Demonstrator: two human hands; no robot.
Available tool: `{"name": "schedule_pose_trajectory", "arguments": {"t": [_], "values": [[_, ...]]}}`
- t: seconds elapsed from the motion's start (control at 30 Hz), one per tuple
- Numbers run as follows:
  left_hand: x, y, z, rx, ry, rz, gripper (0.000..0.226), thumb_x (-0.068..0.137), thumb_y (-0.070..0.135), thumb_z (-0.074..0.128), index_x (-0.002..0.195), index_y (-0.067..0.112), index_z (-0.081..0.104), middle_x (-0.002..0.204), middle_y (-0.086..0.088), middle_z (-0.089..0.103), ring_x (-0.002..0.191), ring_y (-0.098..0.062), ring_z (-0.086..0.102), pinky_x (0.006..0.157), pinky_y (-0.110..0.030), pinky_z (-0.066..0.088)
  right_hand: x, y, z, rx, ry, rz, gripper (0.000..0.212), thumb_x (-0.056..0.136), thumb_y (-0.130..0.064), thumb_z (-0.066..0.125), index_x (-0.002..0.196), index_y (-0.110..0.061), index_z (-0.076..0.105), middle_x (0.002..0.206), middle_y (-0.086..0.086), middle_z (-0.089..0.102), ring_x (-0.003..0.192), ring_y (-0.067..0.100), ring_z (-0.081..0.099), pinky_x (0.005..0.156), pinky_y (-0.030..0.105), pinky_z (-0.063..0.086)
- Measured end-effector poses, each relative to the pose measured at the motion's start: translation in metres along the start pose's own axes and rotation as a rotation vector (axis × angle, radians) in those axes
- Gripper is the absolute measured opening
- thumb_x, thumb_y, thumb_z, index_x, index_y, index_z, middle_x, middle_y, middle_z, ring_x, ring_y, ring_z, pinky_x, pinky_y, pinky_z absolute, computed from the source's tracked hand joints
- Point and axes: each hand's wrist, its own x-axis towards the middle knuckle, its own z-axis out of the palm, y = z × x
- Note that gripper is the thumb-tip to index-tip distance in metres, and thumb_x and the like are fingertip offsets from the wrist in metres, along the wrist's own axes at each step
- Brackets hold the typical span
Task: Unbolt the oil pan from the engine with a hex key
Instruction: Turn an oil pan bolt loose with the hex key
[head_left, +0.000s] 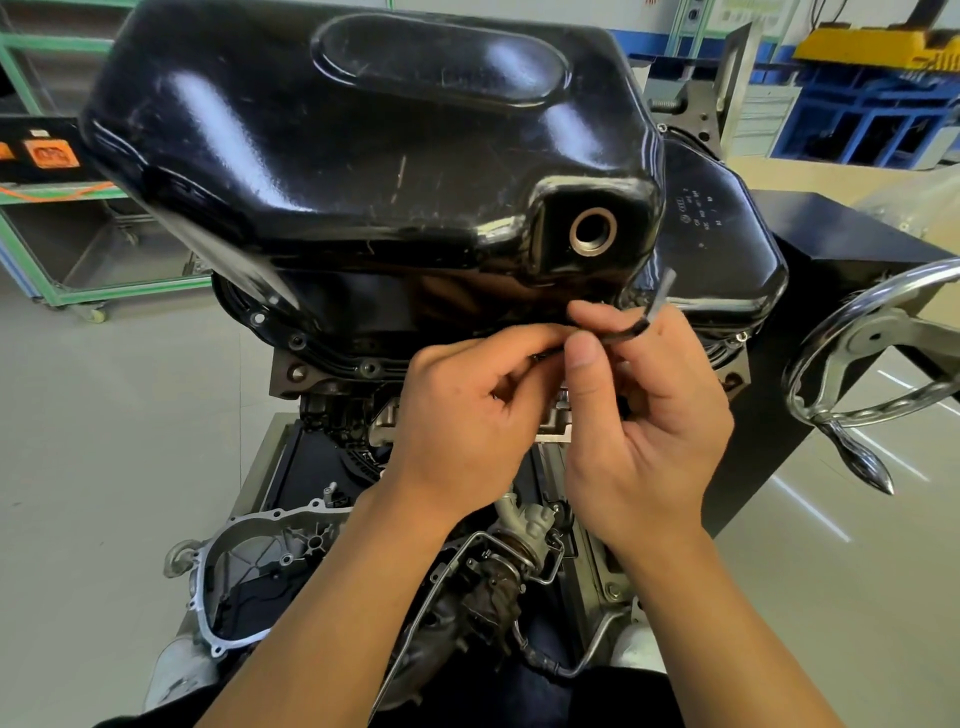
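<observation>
A glossy black oil pan (363, 156) sits on top of the upturned engine (337, 379), its drain hole (593, 230) open toward me. Bolts (370, 368) show along the pan's front flange at the left. My right hand (644, 415) pinches a dark L-shaped hex key (649, 312) near its bend, the short arm pointing up. My left hand (467, 410) pinches the key's long arm just below the pan's front rim. The key's tip is hidden behind my fingers.
A chrome handwheel (872, 364) of the engine stand juts out at the right. Below my hands are a turbocharger (498, 571) and a silver cover (249, 566). A green-framed cart (62, 208) stands at the left, blue workbenches (857, 114) at the back right.
</observation>
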Motion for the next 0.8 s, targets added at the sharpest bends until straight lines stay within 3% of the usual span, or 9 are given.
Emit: {"name": "schedule_pose_trajectory", "arguments": {"t": [0.13,0.3,0.43,0.53,0.67,0.8], "values": [[-0.0005,0.0007,-0.0004,-0.048,0.052,-0.023,0.01,0.091,0.013,0.068,0.093,0.004,0.075,0.067,0.016,0.066,0.057,0.008,0.061,0.055,-0.01,0.047,0.0,-0.0013,-0.0006,0.02,0.034,0.023,0.02,0.091,-0.011,0.07,0.11,-0.01,0.064,0.085,-0.003,0.061,0.072,0.01,0.056,0.065,0.019,0.045],[-0.0029,-0.0006,-0.0003,-0.013,0.053,-0.05,0.007,0.089,0.008,0.072,0.083,0.005,0.071,0.057,0.001,0.064,0.048,-0.011,0.059,0.046,-0.023,0.048,0.0012,-0.0011,-0.001,0.014,0.038,-0.012,0.014,0.086,-0.006,0.078,0.094,-0.012,0.068,0.08,-0.001,0.064,0.074,0.01,0.059,0.068,0.018,0.046],[-0.0016,-0.0001,-0.0019,0.029,0.04,0.003,0.014,0.091,0.016,0.068,0.097,0.005,0.074,0.054,0.004,0.061,0.043,-0.01,0.055,0.044,-0.028,0.047,0.0,-0.0009,0.0006,0.032,0.019,-0.025,0.013,0.09,-0.002,0.072,0.1,-0.009,0.069,0.087,-0.003,0.066,0.079,0.01,0.062,0.075,0.019,0.047],[0.0003,-0.0007,-0.0039,0.035,0.004,0.033,0.019,0.095,0.014,0.064,0.109,0.007,0.074,0.053,0.009,0.057,0.044,-0.005,0.051,0.047,-0.023,0.047,0.0008,-0.0001,0.0005,0.02,-0.018,-0.032,0.016,0.093,0.0,0.066,0.108,-0.006,0.067,0.088,-0.002,0.063,0.083,0.011,0.061,0.078,0.019,0.046],[0.0001,-0.0009,-0.0022,-0.005,0.03,-0.019,0.014,0.094,0.011,0.066,0.102,0.007,0.076,0.059,0.018,0.057,0.048,0.005,0.052,0.054,-0.008,0.041,0.0003,0.0007,0.0006,0.022,-0.04,-0.012,0.021,0.095,-0.003,0.062,0.116,-0.002,0.065,0.086,-0.002,0.058,0.078,0.009,0.054,0.074,0.018,0.042],[-0.0004,0.0017,-0.0019,-0.071,0.058,-0.043,0.017,0.092,0.021,0.069,0.09,0.006,0.075,0.065,0.003,0.071,0.055,-0.005,0.065,0.052,-0.019,0.051,0.0004,-0.0007,-0.0013,0.022,0.009,0.009,0.022,0.089,-0.006,0.074,0.109,-0.008,0.065,0.083,0.002,0.063,0.073,0.01,0.057,0.069,0.017,0.045]]}}
